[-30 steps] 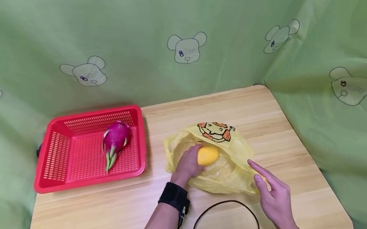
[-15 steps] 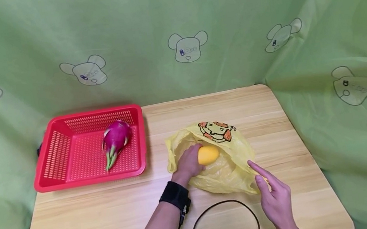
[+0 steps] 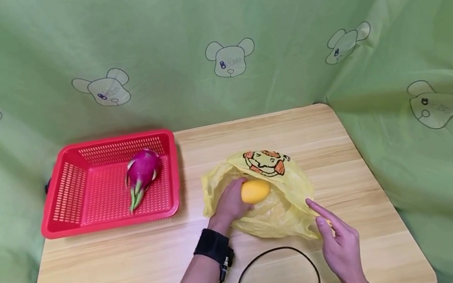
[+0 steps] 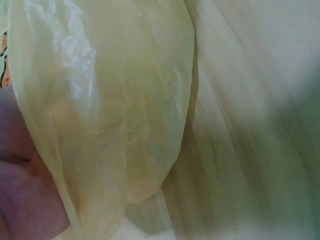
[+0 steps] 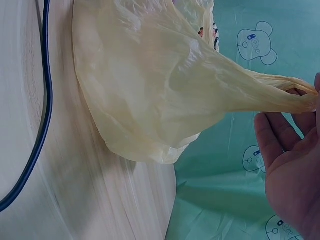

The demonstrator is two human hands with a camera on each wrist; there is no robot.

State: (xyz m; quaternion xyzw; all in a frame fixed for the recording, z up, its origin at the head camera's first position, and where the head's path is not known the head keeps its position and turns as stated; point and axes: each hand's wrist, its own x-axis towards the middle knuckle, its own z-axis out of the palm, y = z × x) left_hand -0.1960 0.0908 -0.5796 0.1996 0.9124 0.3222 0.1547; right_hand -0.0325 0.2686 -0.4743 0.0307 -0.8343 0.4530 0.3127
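In the head view, a yellow plastic bag (image 3: 297,182) with a cartoon print lies on the table, its mouth facing the person. My left hand (image 3: 231,202) reaches into that mouth and grips a smooth yellow-orange mango (image 3: 255,191); its fingertips are partly hidden behind the fruit. At the bag's right end, my right hand (image 3: 339,241) pinches the gathered plastic between thumb and index finger. The right wrist view shows the bag (image 5: 150,85) stretched toward that hand (image 5: 295,170). In the left wrist view, the bag's film (image 4: 110,100) covers much of my left hand (image 4: 30,200).
A red plastic basket (image 3: 112,224) stands at the left of the wooden table (image 3: 131,271), with a dragon fruit (image 3: 143,169) inside. A black cable (image 3: 274,250) loops near the front edge. Green printed curtain (image 3: 163,34) hangs behind and at both sides.
My left wrist has shifted very slightly left, with the mango still in that hand. The right hand keeps its hold on the bag.
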